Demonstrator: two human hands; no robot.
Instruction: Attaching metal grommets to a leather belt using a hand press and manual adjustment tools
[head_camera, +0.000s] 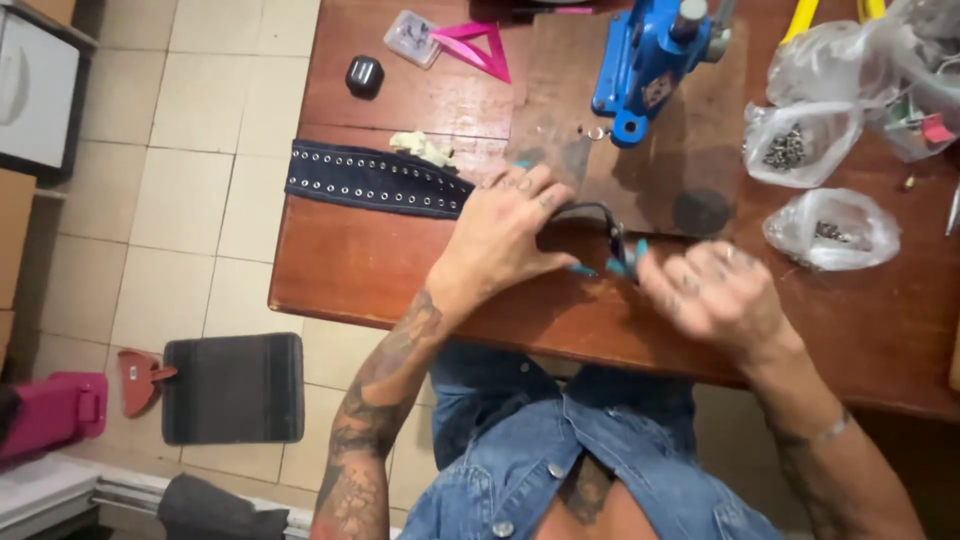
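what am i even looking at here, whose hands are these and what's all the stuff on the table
This is a single picture from a camera worn on a person's head, looking down, so the two bare hands are that person's own. They work at a wooden table.

The left hand presses on a dark strap-like piece. The right hand is blurred; it is beside a small tool with teal handles, and whether it has a grip on the tool cannot be told.

Also on the table: a dark blue strip with rows of metal eyelets, a blue hand press on a brown board, clear bags of small metal parts, a pink triangle and a small black knob.
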